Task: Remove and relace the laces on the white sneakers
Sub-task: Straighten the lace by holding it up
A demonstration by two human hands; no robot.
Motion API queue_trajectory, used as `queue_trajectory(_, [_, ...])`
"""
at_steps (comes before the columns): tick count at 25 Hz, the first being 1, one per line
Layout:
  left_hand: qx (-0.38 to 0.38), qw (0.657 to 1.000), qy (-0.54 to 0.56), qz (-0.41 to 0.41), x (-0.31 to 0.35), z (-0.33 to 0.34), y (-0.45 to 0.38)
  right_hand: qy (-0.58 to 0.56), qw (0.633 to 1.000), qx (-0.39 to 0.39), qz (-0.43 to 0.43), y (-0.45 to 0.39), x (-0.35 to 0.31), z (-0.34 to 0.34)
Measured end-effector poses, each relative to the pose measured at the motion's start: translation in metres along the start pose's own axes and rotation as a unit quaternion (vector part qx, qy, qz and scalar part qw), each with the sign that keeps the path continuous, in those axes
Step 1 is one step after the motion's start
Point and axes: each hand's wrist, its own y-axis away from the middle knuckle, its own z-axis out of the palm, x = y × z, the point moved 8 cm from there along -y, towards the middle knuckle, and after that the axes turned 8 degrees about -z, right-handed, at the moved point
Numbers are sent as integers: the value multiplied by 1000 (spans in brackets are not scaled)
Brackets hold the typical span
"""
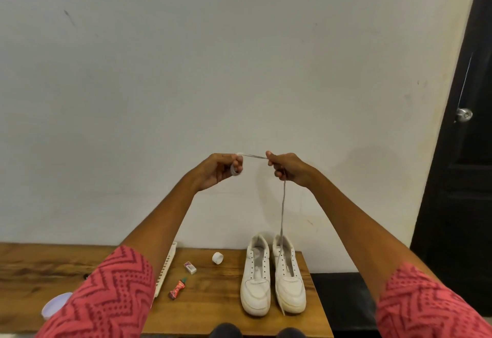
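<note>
Hands [222, 168] [287, 167] pinch flat grey lace [283, 204] above smooth white sneakers [273, 276].

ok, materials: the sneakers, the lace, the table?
Sneakers: look like smooth white leather or a synthetic, matte, with stitched panels and a rubbery sole; cannot tell which. Lace: flat woven fabric, greyish, hanging limp from the right hand. Table: wood or wood-look top, brown with visible grain and a slight sheen.

place: looking like a home room | evidence: plain white wall [239, 58] standing beyond the hands; black door [463, 178] with knob [463, 114] sitting right of them; wooden table [218, 297] lying below
</note>
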Motion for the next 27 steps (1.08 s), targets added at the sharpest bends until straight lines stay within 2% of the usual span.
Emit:
queue_trajectory(3, [26,993,110,28,9,-14,2,77,997,11,19,2,26,-14])
queue_trajectory(6, [81,994,65,29,8,-16,-2,154,988,23,-18,-1,35,-12])
queue_trajectory(9, [117,993,27,21,0,-9,-10,109,990,-35,-78,2,12,22])
queue_trajectory(13, [109,994,28,13,-8,4,-14,65,984,-87,-143,1,-22,59])
queue_trajectory(18, [68,990,123,15,-6,7,-12,21,988,-60,-138,-3,-18,58])
queue_trajectory(21, [72,975,204,48,3,3,-12,44,987,-71,-134,5,-13,65])
queue_trajectory(24, [147,960,213,104,12,-9,-14,104,981,-99,-132,13,-12,74])
queue_trajectory(27, [227,955,130,142,15,-22,-13,121,974,-146,-124,19,-20,84])
